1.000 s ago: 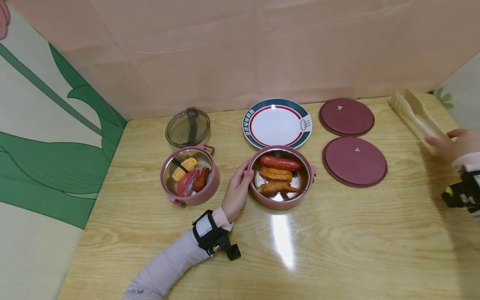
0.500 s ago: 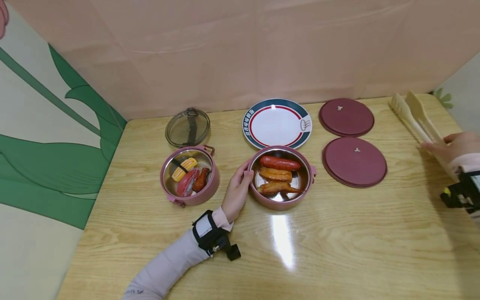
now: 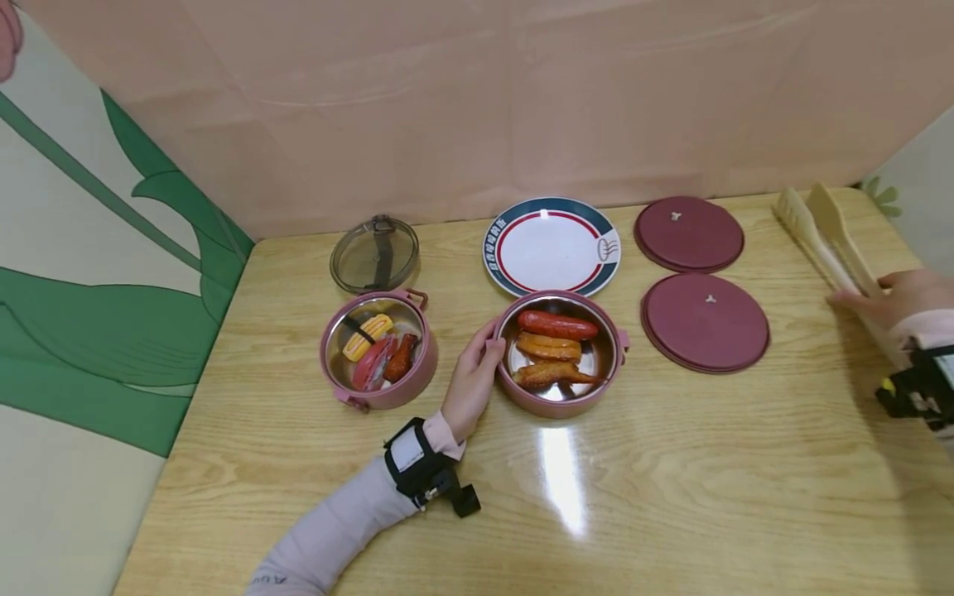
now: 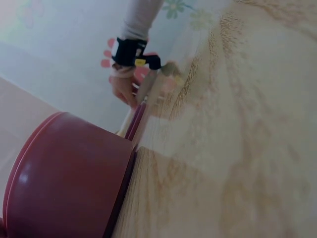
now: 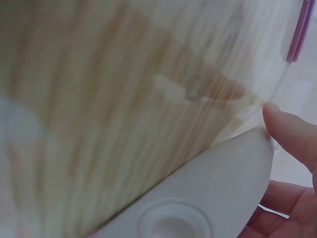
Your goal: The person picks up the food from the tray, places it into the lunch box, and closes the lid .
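Observation:
On the table, my left hand (image 3: 471, 382) holds the left handle of a pink pot (image 3: 555, 409), its thumb over the handle. A red sausage (image 3: 557, 324), an orange-brown strip of food (image 3: 549, 346) and a chicken wing (image 3: 553, 374) lie inside this pot. In the left wrist view the pot's side (image 4: 69, 173) fills the lower left. At the far right, my right hand (image 3: 905, 300) grips cream tongs (image 3: 823, 236) between thumb and fingers. Their tips are apart and face the back wall. In the right wrist view the tongs' broad end (image 5: 208, 198) lies near the table surface.
A second pink pot (image 3: 406, 391) with a yellow item, a drumstick and pink meat stands left. Behind it lies a glass lid (image 3: 361, 261). A blue-rimmed plate (image 3: 550, 248) is at the back, beside two maroon discs, one far (image 3: 693, 236) and one near (image 3: 704, 327).
My right hand has come down slightly and taken hold of the tongs, whose tips have shifted a little. The left hand and its pot have stayed in place.

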Tool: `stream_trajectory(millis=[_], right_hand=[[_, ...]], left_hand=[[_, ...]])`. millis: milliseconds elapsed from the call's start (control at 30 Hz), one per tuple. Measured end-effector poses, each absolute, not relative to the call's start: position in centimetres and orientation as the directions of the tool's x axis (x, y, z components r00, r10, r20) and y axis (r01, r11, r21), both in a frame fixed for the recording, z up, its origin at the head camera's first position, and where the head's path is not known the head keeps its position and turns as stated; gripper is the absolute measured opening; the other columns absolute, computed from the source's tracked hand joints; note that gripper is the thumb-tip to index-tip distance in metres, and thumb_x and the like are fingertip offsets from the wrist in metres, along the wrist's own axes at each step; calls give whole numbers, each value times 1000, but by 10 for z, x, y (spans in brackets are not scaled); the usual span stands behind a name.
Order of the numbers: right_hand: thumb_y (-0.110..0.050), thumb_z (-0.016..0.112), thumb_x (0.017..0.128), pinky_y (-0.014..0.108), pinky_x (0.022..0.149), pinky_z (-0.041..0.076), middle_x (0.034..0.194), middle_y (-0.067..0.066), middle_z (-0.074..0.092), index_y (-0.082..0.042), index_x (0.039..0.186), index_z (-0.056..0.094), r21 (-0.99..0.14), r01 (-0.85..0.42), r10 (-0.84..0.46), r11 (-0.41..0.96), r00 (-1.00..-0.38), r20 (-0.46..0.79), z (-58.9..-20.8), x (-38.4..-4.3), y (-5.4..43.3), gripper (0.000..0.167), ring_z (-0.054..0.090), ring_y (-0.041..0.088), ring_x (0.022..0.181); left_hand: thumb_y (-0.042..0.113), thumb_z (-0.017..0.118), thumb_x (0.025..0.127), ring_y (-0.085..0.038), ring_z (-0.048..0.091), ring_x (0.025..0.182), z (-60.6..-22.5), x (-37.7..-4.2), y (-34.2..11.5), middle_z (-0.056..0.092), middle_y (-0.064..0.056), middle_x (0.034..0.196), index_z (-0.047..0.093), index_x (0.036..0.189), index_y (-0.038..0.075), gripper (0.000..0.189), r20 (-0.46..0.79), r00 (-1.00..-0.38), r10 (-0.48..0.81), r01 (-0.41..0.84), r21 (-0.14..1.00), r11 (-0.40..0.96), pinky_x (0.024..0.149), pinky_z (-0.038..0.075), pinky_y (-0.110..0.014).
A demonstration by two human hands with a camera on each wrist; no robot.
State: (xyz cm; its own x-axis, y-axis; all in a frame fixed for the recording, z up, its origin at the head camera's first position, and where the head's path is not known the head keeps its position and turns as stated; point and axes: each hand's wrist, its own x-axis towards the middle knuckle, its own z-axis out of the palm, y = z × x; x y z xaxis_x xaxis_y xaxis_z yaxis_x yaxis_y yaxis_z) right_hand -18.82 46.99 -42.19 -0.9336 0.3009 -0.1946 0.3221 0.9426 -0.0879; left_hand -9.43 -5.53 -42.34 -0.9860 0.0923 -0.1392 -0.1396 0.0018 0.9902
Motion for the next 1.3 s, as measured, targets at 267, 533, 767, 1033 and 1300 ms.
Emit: stream_trajectory(millis=[267,533,767,1033,1300], right_hand=[[-77,20,88,65,93,41,129,48,35,21,141,17,-131,305,284,943,-946,-156,-420,-173,465,111,40,62,111],[-66,27,94,66,109,25,147,41,21,12,148,14,-468,295,364,833,-929,62,-413,-144,440,96,26,57,132],[-43,47,98,45,121,15,153,28,27,1,150,27,-690,189,437,698,-876,202,-408,-133,413,71,22,40,144],[-39,46,101,57,114,25,140,36,41,5,145,37,-572,-21,248,820,-888,388,-396,-130,397,63,36,55,130],[-25,46,102,34,118,22,145,36,34,6,147,32,-594,-19,203,804,-931,304,-398,-128,390,57,33,57,129]], left_hand=[[19,44,104,-21,28,144,-420,-95,-51,33,-9,156,33,150,5,50,-151,-986,63,-152,988,-8,119,24,-36],[28,45,104,-14,7,149,-395,-92,-40,13,2,163,20,155,20,58,-38,-999,1,-38,999,1,121,12,-46],[17,45,102,-7,6,148,-369,-79,-9,10,10,162,15,156,23,62,211,-975,73,211,977,-7,121,12,-44],[19,47,102,-3,10,146,-348,-77,44,15,15,160,17,156,22,61,218,-958,184,202,974,-102,121,15,-32],[26,42,104,-4,15,145,-339,-77,91,17,12,160,19,155,23,56,179,-944,277,159,983,-96,117,25,-29]])
